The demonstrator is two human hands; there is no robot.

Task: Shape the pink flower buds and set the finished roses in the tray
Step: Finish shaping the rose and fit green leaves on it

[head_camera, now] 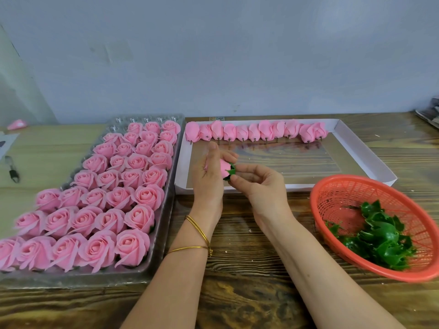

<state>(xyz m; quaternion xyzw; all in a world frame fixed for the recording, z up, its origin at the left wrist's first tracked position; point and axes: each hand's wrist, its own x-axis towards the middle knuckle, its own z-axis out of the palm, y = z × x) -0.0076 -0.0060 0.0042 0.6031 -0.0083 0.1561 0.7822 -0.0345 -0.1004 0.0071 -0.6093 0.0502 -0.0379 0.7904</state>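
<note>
The head view looks down on a wooden table (237, 295). The left hand (209, 173) is raised with its palm turned inward and its fingers curled round a pink bud (224, 167). The right hand (260, 186) pinches the green calyx (231, 172) at the base of that bud between thumb and fingertips. Both hands meet over the near left part of a shallow white box (299, 187), so the bud is held in the air above it, apart from the table. Two gold bangles (199, 232) circle the left wrist.

Along the far wall of the box lies a row of unshaped buds (256, 131), side by side, short stems pointing toward the person. Just left of the box sits a clear plastic tray (147, 273), nearly full of open roses (95, 198) in rows; a few cups at its far end are unfilled. To the right, near the box's corner, a red basket (342, 193) holds a heap of green calyxes (380, 236). A dark tool (13, 170) lies on the table's far left; it is too blurred to tell what it is.
</note>
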